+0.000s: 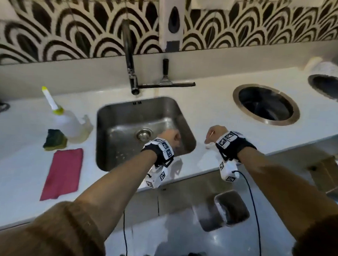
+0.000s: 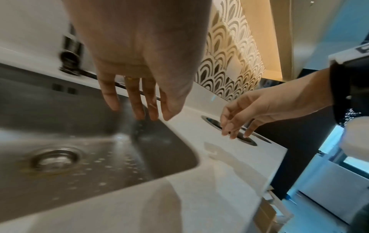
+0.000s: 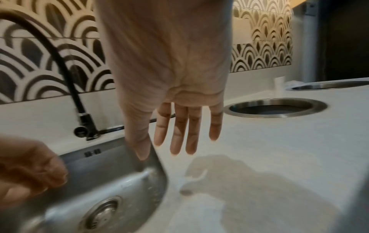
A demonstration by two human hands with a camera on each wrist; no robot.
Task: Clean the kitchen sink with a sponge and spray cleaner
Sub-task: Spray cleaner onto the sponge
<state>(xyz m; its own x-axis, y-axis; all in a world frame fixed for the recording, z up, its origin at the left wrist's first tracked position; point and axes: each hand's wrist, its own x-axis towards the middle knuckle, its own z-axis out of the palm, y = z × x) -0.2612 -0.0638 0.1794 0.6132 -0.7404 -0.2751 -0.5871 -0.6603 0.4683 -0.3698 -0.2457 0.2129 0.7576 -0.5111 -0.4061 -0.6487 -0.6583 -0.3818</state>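
Both hands are hanging empty over the front of the counter [image 1: 213, 110]. The left hand [image 1: 171, 136] is hovering above the sink [image 1: 126, 115], fingers [image 2: 137, 100] relaxed and pointing down into the right side of the basin, gripping nothing. The right hand [image 1: 215, 134] is floating just past the sink's right rim, over bare counter, fingers [image 3: 177, 130] straight and spread, also holding nothing.

The basin is showing water droplets around the drain [image 1: 144, 134], so nothing looks scrubbed yet. My read: the step in hand is fetching the tools. To do it well, the left hand should be swinging across the basin rather than the right, since everything sits on the far left.

There the sponge [image 1: 55, 140] is lying, dark green, touching the base of the bottle [image 1: 66, 122], with a red cloth [image 1: 64, 173] just in front of it. All three are well apart from both hands, the whole sink between them. Taking the bottle by its neck would be keeping it upright and the nozzle aimed.

Farther back, the tap [image 1: 129, 55] is arching over the rear rim, a squeegee [image 1: 166, 80] resting behind it.
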